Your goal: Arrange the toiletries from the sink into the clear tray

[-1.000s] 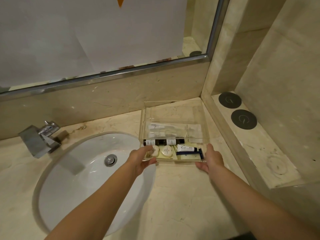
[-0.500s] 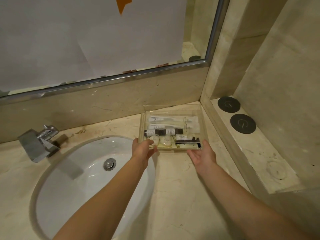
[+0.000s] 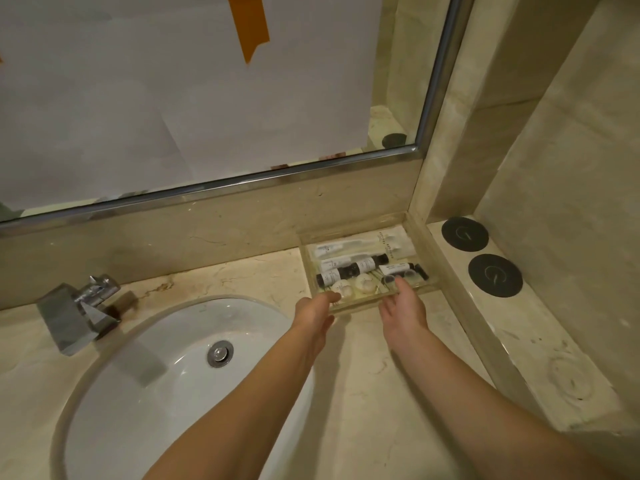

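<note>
One clear tray [image 3: 408,300], two round soaps [image 3: 364,281], two black discs [image 3: 464,234].

Single head-worn wide view, looking forward and down, close over countertop [image 3: 363,375] and sink [image 3: 156,393]

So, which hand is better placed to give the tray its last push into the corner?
Probably the right hand: its fingers rest on the near rim of the clear tray, on the corner side. The left hand only touches the sink-side corner.

Dim warm light, soft shadows, wide-angle edge bending.
</note>
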Demonstrator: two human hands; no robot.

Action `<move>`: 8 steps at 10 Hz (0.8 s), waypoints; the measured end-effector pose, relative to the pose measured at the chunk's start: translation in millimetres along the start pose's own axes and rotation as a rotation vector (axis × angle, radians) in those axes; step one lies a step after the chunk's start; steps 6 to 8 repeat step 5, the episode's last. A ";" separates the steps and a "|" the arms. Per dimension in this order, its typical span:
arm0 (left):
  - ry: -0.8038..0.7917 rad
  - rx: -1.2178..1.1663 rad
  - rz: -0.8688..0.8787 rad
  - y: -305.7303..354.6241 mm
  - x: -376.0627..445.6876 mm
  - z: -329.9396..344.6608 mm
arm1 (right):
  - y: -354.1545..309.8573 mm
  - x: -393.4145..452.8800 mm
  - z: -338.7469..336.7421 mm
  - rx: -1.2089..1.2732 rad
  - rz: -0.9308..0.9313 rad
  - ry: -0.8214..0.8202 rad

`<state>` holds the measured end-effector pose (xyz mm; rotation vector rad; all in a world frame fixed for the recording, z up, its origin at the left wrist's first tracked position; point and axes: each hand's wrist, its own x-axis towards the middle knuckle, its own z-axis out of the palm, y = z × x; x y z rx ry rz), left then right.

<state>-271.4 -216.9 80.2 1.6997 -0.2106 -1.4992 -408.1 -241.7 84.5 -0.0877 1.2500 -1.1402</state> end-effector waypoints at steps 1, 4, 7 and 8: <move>-0.005 -0.036 0.022 8.8 1.7 11.5 | -0.6 3.0 4.3 -0.046 0.013 -0.005; -0.077 -0.050 -0.013 31.8 6.2 14.6 | 10.4 8.2 13.3 -0.073 -0.005 -0.026; -0.104 0.046 -0.011 34.3 0.9 4.4 | 10.9 7.3 9.3 -0.166 -0.018 -0.040; -0.104 0.046 -0.011 34.3 0.9 4.4 | 10.9 7.3 9.3 -0.166 -0.018 -0.040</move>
